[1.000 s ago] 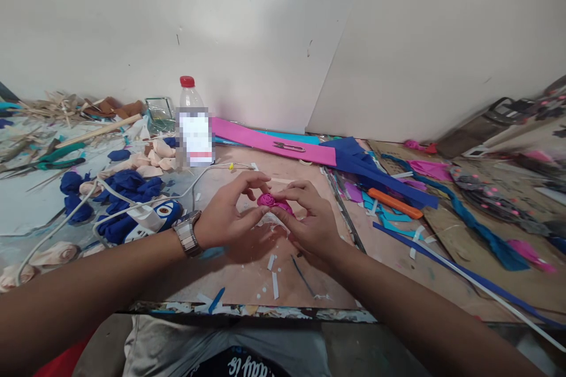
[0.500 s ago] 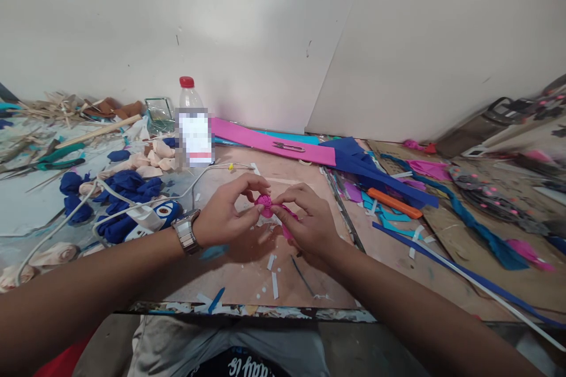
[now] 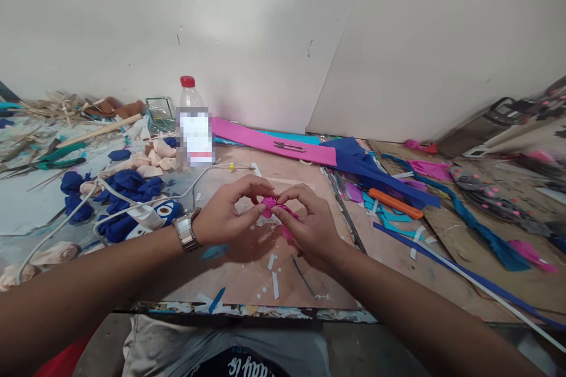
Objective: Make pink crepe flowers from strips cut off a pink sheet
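Observation:
A small rolled pink foam rose (image 3: 269,204) sits between both hands just above the cardboard work surface (image 3: 247,271). My left hand (image 3: 223,214), with a metal watch on its wrist, pinches the rose from the left with thumb and fingers. My right hand (image 3: 308,221) is closed on the loose pink strip (image 3: 287,212) that trails from the rose. Small white scraps (image 3: 273,274) lie under the hands.
A red-capped bottle (image 3: 193,123) stands behind the hands. Blue foam roses (image 3: 128,188), a white cable (image 3: 110,200) and green pliers (image 3: 57,158) lie left. A pink foam sheet (image 3: 274,144) with small snips (image 3: 288,146), blue strips and an orange cutter (image 3: 394,203) lie right.
The rose has turned between the fingers and more of the strip is wound on. Both hands have drawn closer together over it and stayed in the same spot.

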The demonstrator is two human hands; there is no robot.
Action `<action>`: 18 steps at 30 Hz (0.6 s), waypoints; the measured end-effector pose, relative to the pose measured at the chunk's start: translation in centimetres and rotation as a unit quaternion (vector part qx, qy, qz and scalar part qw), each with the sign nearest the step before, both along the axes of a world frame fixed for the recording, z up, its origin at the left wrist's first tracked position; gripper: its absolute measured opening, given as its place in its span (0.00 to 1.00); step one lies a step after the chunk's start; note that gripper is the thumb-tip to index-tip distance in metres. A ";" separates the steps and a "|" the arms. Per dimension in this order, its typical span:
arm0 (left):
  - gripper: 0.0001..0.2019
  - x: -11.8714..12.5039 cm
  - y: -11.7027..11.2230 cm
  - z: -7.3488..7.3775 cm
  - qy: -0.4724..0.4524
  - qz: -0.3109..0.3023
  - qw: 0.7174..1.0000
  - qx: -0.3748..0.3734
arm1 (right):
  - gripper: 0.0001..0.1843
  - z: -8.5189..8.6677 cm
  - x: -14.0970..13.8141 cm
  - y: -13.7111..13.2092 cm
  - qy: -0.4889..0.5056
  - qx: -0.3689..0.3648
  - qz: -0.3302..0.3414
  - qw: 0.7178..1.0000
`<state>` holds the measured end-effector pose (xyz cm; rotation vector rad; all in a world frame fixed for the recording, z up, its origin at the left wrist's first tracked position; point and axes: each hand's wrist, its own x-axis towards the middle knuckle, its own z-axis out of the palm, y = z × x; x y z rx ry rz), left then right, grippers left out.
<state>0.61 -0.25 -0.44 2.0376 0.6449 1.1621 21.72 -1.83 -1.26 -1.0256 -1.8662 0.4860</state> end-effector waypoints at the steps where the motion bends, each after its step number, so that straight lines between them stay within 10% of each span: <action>1: 0.14 0.0 0.0 0.0 0.000 0.000 1.000 -0.001 | 0.05 0.0 0.0 0.0 0.001 0.002 0.000 1.000; 18: 0.13 0.0 0.0 -0.2 0.041 0.044 0.997 0.045 | 0.08 -0.4 -0.1 0.2 0.019 -0.010 -0.009 1.000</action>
